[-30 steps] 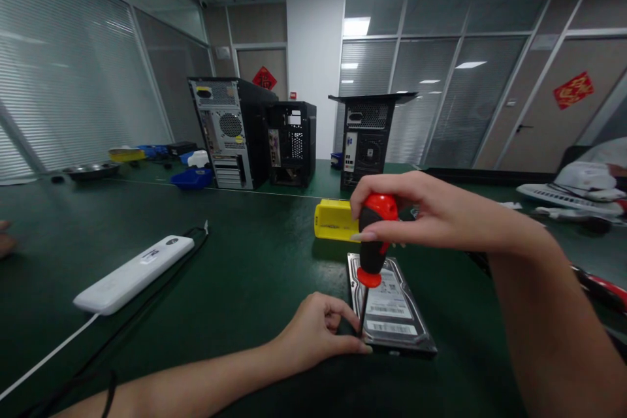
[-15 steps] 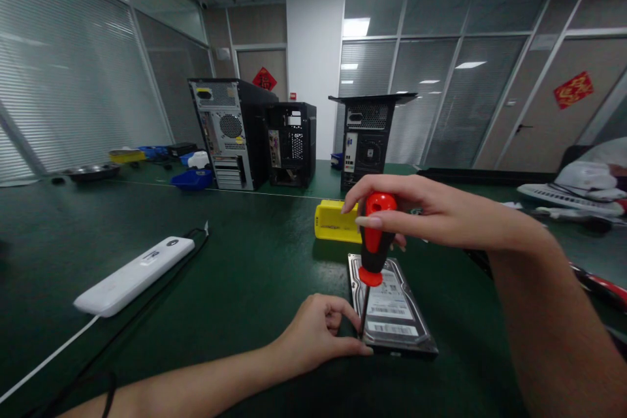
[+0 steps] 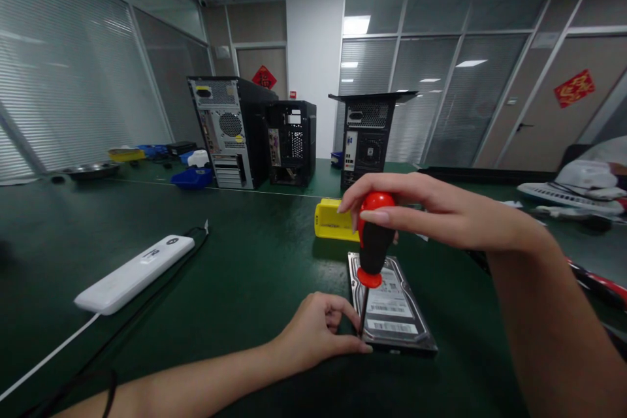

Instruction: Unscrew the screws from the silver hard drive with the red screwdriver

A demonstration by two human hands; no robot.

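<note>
A hard drive lies flat on the green table, label up. My right hand grips the top of a red and black screwdriver, held upright with its shaft down at the drive's near left corner. My left hand rests on the table against that same corner, fingers curled, thumb and forefinger touching the drive's edge beside the shaft.
A yellow box sits just behind the drive. A white power strip with cables lies to the left. Three computer cases stand at the back, with blue bins and a metal bowl nearby. Keyboards and clutter lie at right.
My right hand's fingers have shifted around the screwdriver handle, turning it in place. The left hand and the drive stay still. A hand at the far left edge is gone.
</note>
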